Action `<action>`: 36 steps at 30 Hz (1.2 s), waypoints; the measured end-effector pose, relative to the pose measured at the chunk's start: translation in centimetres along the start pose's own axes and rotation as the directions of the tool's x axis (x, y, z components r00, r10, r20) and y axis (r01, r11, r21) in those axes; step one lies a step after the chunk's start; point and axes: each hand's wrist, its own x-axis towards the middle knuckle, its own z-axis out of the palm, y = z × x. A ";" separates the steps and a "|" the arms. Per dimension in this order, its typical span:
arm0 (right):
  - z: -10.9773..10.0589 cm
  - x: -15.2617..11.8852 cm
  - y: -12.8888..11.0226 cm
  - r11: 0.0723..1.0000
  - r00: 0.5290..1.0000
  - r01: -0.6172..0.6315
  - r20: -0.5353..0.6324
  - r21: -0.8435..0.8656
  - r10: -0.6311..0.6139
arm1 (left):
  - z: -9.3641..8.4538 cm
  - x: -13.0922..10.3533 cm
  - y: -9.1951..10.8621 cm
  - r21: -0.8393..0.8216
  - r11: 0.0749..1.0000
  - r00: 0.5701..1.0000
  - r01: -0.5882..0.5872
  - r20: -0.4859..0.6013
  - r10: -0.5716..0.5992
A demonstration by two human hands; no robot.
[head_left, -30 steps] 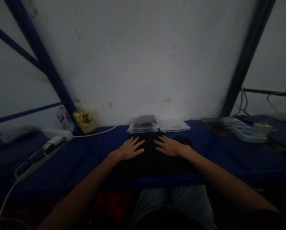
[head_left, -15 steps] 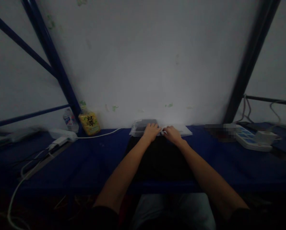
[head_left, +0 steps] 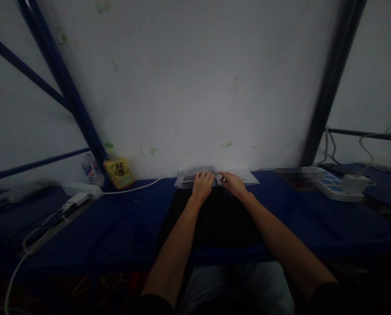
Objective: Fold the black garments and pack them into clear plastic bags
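A black cloth item (head_left: pixel 225 218), perhaps a garment, lies flat on the blue table in front of me. Both my hands are close together at its far edge. My left hand (head_left: pixel 203 185) rests there with its fingers bent together; what is under the fingertips is hidden. Thumb and fingers of my right hand (head_left: pixel 232 183) are curled in a pinch just beside it. A small whitish bit shows between the hands, too dim to name. Behind them lie flat plastic packets (head_left: pixel 185 176) and a white sheet (head_left: pixel 249 177), partly covered by the hands.
To the left stand a yellow package (head_left: pixel 118 171) and a clear bottle (head_left: pixel 92 169) near a blue metal post (head_left: pixel 80 118). White cables and an adapter (head_left: pixel 77 200) lie at the left. At the right are a power strip (head_left: pixel 338 186) and a plug (head_left: pixel 354 183). A wall rises behind.
The view has shifted slightly. My left hand has turned, its fingers now pointing more straight ahead and more bent. My right hand stays close beside it at the cloth's far edge.
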 end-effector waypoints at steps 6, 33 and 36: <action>-0.3 0.0 -0.2 0.997 0.999 0.011 0.032 -0.078 -0.008 | -0.2 -0.1 1.0 -0.014 0.993 0.993 -0.113 -0.020 0.113; -1.4 0.1 4.9 0.986 0.968 -0.156 -0.190 0.065 0.166 | -0.7 -1.2 -3.1 -0.087 0.968 0.958 0.233 -0.152 -0.244; -1.5 -0.1 5.3 0.977 0.952 -0.210 -0.222 0.035 0.213 | -0.5 -1.4 -3.7 -0.093 0.956 0.940 0.277 -0.179 -0.290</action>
